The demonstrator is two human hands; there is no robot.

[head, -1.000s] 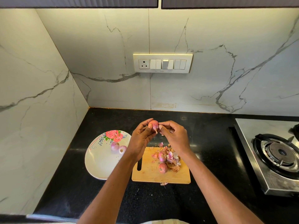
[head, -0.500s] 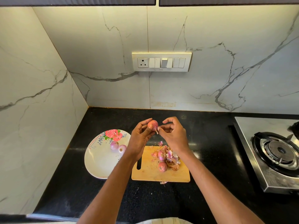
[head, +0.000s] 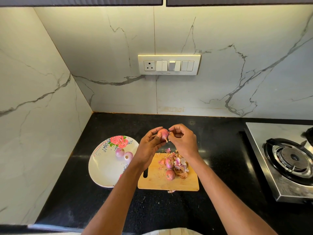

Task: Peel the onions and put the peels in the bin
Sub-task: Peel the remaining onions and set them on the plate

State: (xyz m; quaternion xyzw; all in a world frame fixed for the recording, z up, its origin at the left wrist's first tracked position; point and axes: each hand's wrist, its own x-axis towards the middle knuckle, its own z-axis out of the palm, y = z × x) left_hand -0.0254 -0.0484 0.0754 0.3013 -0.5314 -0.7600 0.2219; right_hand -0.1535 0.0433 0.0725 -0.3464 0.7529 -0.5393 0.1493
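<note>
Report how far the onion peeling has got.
Done: two peeled onions on the floral plate. In hand: left hand holds an onion while right hand pinches its skin. Left: two onions and the peel pile on the cutting board; no bin visible.

Small pink onions, some peeled, some not, at frame centre.

One onion (head: 163,133) is held up mid-frame; two unpeeled onions (head: 169,168) lie beside a peel heap (head: 181,167) lower centre; two peeled onions (head: 124,154) lie left of them.

No readable text, label or number shows anywhere in view.
</note>
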